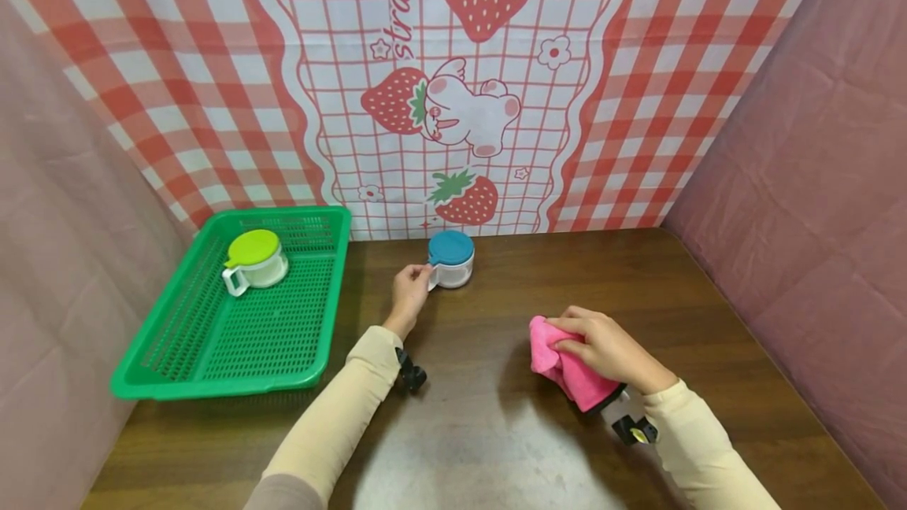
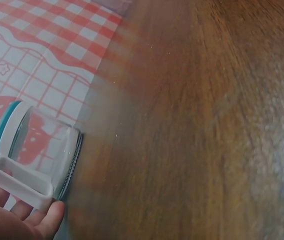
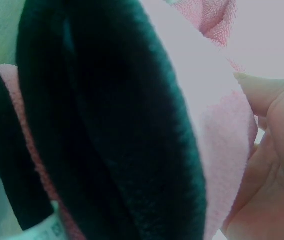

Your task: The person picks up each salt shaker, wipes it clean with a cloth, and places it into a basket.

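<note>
At the back of the table, my left hand (image 1: 411,293) holds a clear seasoning jar (image 1: 453,274) by its white side handle (image 2: 24,182). The jar stands upright under a blue lid (image 1: 451,247), close to the patterned backdrop. In the left wrist view, the thumb is by the lid and the fingers are curled at the handle. Further right, my right hand (image 1: 598,345) grips a bunched pink cloth (image 1: 567,364) over the table. The cloth's dark edging (image 3: 127,130) fills much of the right wrist view, and the fingers are partly hidden behind the cloth.
A green plastic basket (image 1: 324,337) stands on the left of the wooden table (image 1: 453,431). Inside it sits a similar jar with a lime-green lid (image 1: 253,247). A strawberry-print curtain (image 1: 482,101) closes off the back, and plain pink cloth (image 1: 801,140) hangs on the right.
</note>
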Motion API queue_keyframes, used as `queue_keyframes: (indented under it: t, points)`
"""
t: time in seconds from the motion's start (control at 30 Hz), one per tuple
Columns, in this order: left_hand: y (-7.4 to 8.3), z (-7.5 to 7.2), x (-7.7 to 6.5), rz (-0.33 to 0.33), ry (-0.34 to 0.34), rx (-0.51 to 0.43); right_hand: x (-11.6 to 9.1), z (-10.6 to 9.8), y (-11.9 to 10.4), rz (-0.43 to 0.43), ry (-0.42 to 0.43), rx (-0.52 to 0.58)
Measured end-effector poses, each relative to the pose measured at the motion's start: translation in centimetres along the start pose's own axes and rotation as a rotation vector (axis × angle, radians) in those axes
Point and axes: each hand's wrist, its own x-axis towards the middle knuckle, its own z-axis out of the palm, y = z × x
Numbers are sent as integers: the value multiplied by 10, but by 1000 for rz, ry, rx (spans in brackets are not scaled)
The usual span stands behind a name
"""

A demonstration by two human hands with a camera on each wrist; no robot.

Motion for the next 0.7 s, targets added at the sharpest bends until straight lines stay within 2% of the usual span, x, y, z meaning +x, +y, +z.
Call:
queue_keyframes:
  t: [0.2,0.37,0.57,0.7]
  points:
    - [-1,1,1,-26,0,-27,-1,-1,0,13,-4,-4]
    - [-1,1,0,-43,-7,-14,-1,-1,-1,16,-2,1]
    - [0,0,-2,-28,-29,16,-2,-2,-1,10,7,2]
    - [0,1,-3,-17,-19,16,-2,-2,0,8,9,3]
